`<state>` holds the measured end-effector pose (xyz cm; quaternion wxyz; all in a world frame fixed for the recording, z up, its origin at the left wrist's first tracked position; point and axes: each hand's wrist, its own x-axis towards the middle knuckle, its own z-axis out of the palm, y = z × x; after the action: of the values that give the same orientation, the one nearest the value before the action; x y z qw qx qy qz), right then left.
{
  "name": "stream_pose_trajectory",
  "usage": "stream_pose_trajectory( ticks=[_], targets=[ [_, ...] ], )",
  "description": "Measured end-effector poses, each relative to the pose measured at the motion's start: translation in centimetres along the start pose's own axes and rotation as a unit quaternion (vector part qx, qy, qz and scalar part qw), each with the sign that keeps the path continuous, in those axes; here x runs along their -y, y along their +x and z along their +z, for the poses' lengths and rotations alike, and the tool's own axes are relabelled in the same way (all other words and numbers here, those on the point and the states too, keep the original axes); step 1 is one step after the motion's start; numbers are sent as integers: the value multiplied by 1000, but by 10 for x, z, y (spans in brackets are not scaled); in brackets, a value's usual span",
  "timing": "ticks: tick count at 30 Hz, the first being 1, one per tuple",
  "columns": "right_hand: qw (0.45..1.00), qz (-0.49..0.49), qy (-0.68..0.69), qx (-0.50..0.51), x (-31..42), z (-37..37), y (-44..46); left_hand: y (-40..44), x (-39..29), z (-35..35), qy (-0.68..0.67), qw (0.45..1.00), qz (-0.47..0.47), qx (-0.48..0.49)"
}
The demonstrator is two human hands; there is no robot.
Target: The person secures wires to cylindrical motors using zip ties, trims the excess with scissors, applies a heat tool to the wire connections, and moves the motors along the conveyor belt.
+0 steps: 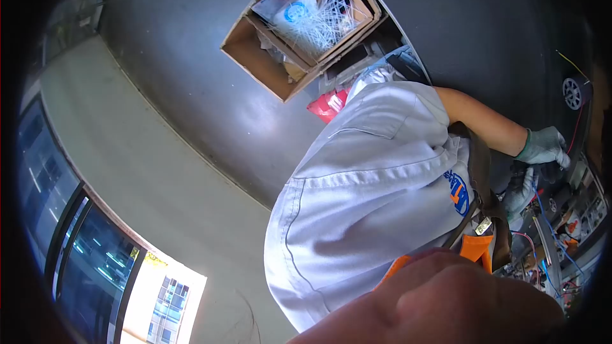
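Both of my hands wear grey-white work gloves and are close together at the right edge of the view, beside a cluttered work area. My left hand [546, 146], with a green cuff, has its fingers bent and drawn together. A thin red wire [577, 129] runs down to near its fingertips. My right hand [521, 192] is just below, partly covered by a strap and my clothing. Its fingers are curled close to a small dark object [543, 171]. What either hand holds is too small and shadowed to name.
A cardboard box [271, 67] with white plastic strips and a clear bag stands at the top. A red-and-white packet [329, 104] lies under my shirt's edge. A spoked wheel or reel [572, 93] and a blue wire [549, 222] are at the right. Windows [95, 261] fill the lower left.
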<state>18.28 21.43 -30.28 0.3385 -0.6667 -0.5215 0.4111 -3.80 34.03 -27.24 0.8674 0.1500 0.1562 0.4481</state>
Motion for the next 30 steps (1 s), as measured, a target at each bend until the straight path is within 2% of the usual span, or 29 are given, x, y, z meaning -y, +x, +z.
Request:
stream_pose_trajectory(
  ticks=[1,2,3,4,5,6,8,11,13,19,21,23,24,25,26,28,29,30],
  targets=[
    [987,-65,-144,-35,4,4,-8,3,1,1,-8,1000,3,2],
    [964,-81,-253,-34,20,16,-14,10,5,2,-12,1000,25,0],
    [963,-81,-256,-33,30,23,-15,14,7,2,-13,999,45,-3],
    [990,31,-109,-84,38,28,-14,13,3,1,-15,999,44,-1],
    [980,141,43,-133,42,31,-14,13,-1,0,-57,998,34,8],
    [980,142,40,-135,42,32,-15,13,-6,0,-99,995,24,17],
    [985,85,-42,-143,36,33,-21,22,-3,-3,-91,995,43,12],
    [983,57,-60,-162,52,50,-30,31,2,-4,-73,995,61,2],
    [982,41,-71,-167,57,53,-33,41,8,-6,-46,993,105,-25],
    [984,7,-74,-162,67,56,-32,38,17,-19,46,991,114,-51],
    [986,1,-70,-153,75,57,-30,51,27,-27,-95,987,129,-22],
    [986,0,-47,-158,85,58,-32,39,21,-36,-17,982,188,-10],
    [985,-5,-24,-169,90,60,-34,20,6,-33,1,985,174,4],
    [984,-14,5,-179,96,61,-37,15,-3,-34,100,969,226,3],
    [977,-40,60,-199,99,65,-33,5,-20,-34,303,932,200,-22],
    [954,-98,165,-232,107,71,-26,7,-24,-24,237,963,128,-7],
    [952,-100,189,-217,104,74,-22,7,-24,-22,191,978,87,6],
    [943,-100,231,-218,102,78,-18,7,-27,-18,253,964,79,-7]
  ],
)
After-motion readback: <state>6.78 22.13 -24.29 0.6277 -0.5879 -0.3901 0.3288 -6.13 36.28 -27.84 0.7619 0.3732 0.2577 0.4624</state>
